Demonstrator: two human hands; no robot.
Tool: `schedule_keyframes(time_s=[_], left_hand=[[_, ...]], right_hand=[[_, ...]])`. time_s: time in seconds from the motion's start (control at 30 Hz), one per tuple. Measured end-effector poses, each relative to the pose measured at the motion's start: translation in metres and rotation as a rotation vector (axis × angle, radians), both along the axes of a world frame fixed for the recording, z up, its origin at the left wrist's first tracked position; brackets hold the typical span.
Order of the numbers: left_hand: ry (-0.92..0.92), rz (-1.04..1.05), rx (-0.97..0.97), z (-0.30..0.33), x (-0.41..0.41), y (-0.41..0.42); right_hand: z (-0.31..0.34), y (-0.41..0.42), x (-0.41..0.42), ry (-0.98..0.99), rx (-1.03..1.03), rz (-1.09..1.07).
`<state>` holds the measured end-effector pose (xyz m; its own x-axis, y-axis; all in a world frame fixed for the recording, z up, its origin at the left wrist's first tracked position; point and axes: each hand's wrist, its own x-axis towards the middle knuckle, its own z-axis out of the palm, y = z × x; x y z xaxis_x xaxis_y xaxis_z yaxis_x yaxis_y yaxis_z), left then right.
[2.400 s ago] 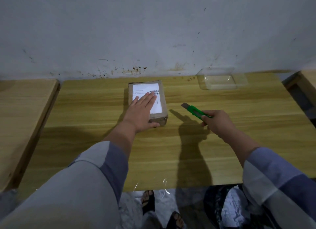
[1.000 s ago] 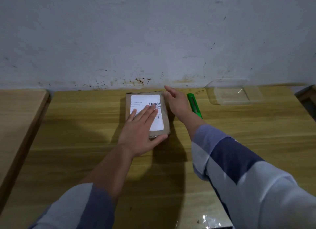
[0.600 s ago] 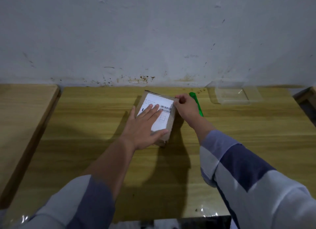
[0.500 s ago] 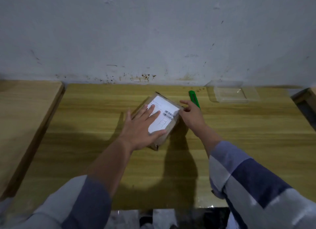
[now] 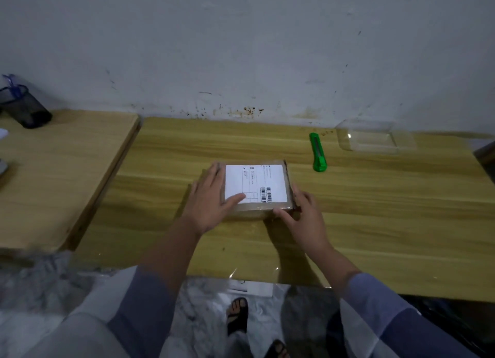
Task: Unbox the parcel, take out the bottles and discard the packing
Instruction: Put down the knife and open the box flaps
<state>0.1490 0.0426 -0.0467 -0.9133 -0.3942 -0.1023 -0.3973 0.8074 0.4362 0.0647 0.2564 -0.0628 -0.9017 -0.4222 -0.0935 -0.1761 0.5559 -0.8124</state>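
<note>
A small brown cardboard parcel (image 5: 257,210) with a white shipping label on top lies flat on the wooden table (image 5: 375,210), its long side across my view. My left hand (image 5: 211,207) grips its left end, fingers along the side and thumb on the label. My right hand (image 5: 302,218) holds its near right corner, thumb on the front face. The parcel is closed; no bottles show. A green utility knife (image 5: 318,152) lies on the table beyond the parcel's right end, apart from both hands.
A clear plastic tray (image 5: 375,141) sits at the back right by the wall. A second wooden table (image 5: 53,170) stands to the left with a dark mesh cup (image 5: 26,111) on it. Crumpled plastic wrap covers the floor (image 5: 53,290) below the table's near edge.
My right hand laid the knife down by the wall and took hold of the parcel. Both hands turned the parcel a quarter turn and drew it nearer to me.
</note>
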Motion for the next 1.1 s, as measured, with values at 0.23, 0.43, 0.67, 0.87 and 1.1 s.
schedule_keyframes(time_s=[0.23,0.43,0.67,0.87,1.1], left_hand=[[0.039,0.052,0.074,-0.004,0.012,0.005],[0.143,0.135,0.326,0.005,0.004,0.001],[0.114,0.147,0.408,0.002,0.007,0.007],[0.123,0.128,0.395,0.003,-0.006,-0.007],[0.101,0.113,0.394,0.000,-0.025,-0.025]], right_hand=[[0.003,0.000,-0.014,0.187,0.100,0.040],[0.023,-0.015,-0.026,0.255,-0.046,-0.065],[0.064,-0.053,-0.056,0.194,-0.248,-0.148],[0.074,-0.079,-0.089,0.201,-0.271,-0.222],[0.072,-0.107,-0.135,0.149,-0.090,-0.182]])
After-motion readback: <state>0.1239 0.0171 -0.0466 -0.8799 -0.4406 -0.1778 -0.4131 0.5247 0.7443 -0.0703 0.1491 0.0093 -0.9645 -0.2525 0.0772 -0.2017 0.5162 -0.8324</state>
